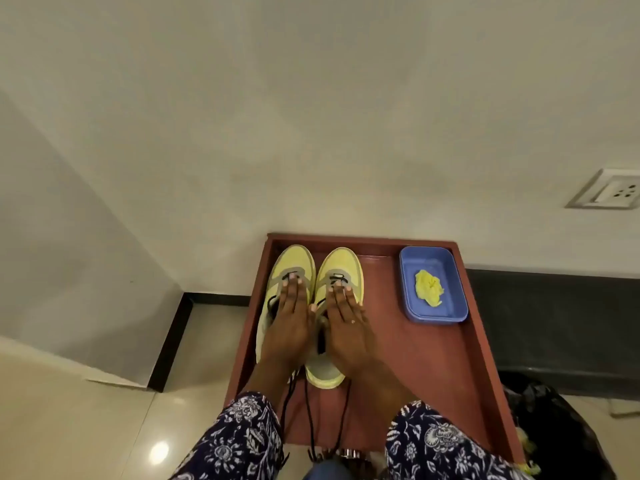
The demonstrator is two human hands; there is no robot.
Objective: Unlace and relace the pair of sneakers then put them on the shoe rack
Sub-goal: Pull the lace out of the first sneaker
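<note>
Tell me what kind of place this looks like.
Probably a home entryway or room corner: a reddish-brown wooden shoe rack top against a cream wall, glossy floor tiles and a white wall socket.

Two yellow sneakers stand side by side, toes toward the wall, on the red-brown shoe rack (433,358) top. The left sneaker (292,263) lies under the left hand (287,320), whose flat fingers rest on its laces and tongue. The right sneaker (341,266) lies under the right hand (346,323), its pale heel showing just behind the wrist. Black laces (309,410) trail loose from beneath both hands over the rack's near edge.
</note>
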